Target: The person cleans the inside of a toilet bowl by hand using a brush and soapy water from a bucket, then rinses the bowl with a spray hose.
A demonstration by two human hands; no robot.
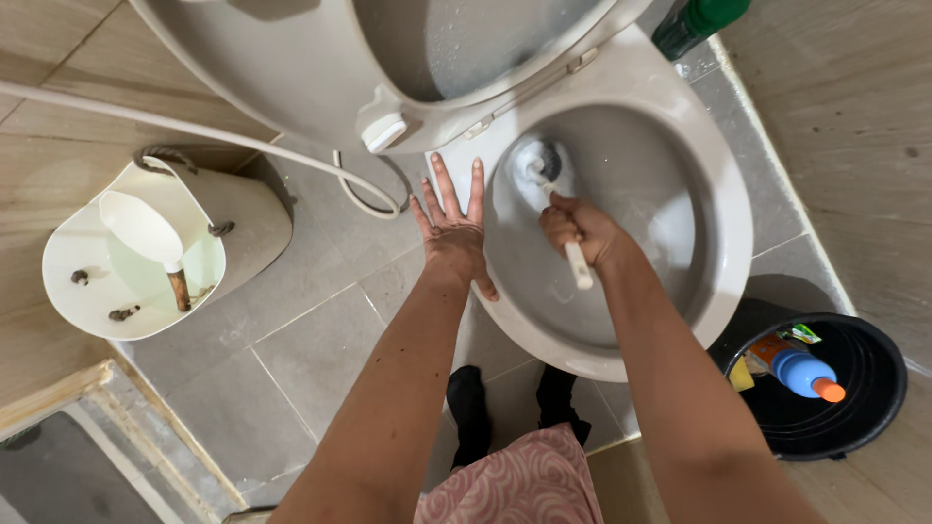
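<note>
The right hand [581,231] is closed in a full fist round the white handle of the toilet brush [555,199], whose bristle head sits at about eleven o'clock inside the toilet bowl [726,223], low against the wet wall. The left hand [452,233] holds nothing, lying flat with fingers spread on the rim at nine o'clock. Scrubbing here would likely go best with short firm strokes kept below the rim, the flat hand bracing, so nothing splashes toward the black bucket [879,388] at four o'clock
</note>
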